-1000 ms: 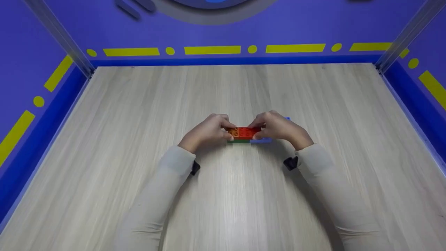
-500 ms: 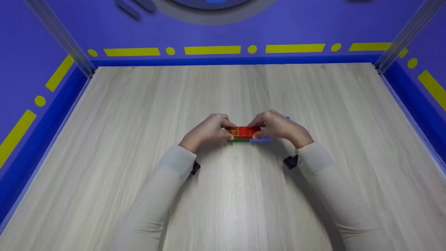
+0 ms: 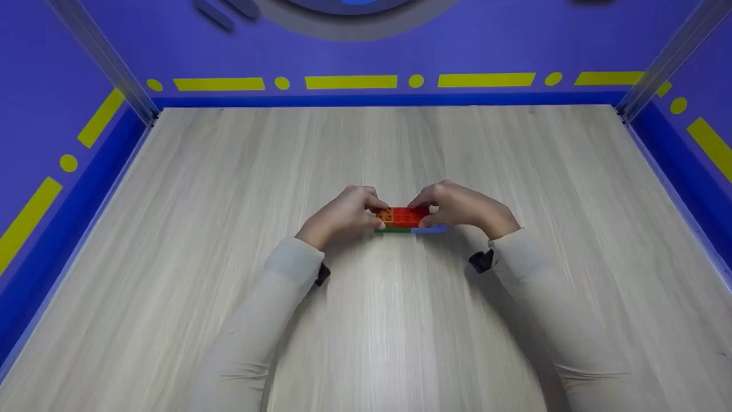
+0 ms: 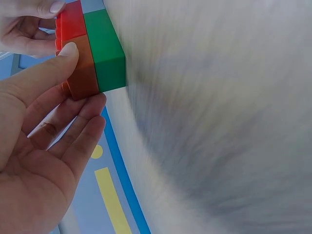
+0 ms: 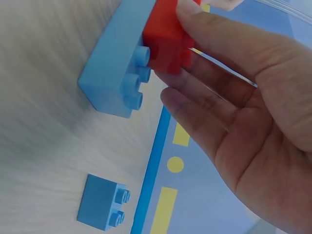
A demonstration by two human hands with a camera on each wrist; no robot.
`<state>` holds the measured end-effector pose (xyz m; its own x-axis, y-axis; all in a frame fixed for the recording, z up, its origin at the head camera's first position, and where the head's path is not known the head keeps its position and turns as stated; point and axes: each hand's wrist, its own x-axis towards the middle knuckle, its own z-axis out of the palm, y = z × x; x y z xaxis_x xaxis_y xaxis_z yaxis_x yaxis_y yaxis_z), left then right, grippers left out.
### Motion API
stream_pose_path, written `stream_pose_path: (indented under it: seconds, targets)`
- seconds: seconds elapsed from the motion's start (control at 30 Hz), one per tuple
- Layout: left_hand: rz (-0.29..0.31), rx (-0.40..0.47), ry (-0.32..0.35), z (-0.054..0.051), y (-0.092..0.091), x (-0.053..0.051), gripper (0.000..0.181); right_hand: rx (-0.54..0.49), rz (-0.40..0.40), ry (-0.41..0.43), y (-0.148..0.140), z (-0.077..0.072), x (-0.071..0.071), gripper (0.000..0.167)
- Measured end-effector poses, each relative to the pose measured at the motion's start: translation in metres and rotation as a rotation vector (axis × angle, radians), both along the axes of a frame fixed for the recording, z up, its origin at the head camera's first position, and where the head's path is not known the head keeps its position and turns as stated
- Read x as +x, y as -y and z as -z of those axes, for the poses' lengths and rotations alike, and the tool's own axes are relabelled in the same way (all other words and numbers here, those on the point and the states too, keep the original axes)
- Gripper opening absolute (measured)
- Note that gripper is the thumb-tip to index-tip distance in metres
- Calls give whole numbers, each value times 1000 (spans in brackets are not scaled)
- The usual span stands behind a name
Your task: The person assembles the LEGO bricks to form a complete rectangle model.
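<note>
Two layers of toy bricks (image 3: 400, 217) are being held as one row just right of centre in the head view, its long axis being lined up left to right between the left hand (image 3: 346, 210) and the right hand (image 3: 457, 207). At the left end, an orange brick (image 4: 84, 73) is being pinched by the left hand's thumb and fingers; beside it, a red brick (image 5: 163, 29) is being gripped by the right. Both are being supported by a green brick (image 4: 105, 48) and a light-blue brick (image 5: 114, 53), whose right-end studs are being left bare. In the right wrist view's lower left, a loose blue brick (image 5: 99, 202) is being touched by neither hand, the right being nearer.
</note>
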<state>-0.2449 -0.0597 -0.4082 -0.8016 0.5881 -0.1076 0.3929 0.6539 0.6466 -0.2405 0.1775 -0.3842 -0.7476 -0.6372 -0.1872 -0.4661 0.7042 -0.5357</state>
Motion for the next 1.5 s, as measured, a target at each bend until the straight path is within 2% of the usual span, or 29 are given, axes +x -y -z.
stream_pose_path:
  seconds: [0.53,1.17,1.5]
  targets:
    - [-31,-24,33,-1,-2,0,37,-5,19,-47,-14,0,0,39]
    - [-31,0,35,0,0,0,38,-14,184,-42,-49,3,-6,45]
    - [-47,-3,53,0,-1,0,39,9,203,-44,-64,6,-12,48]
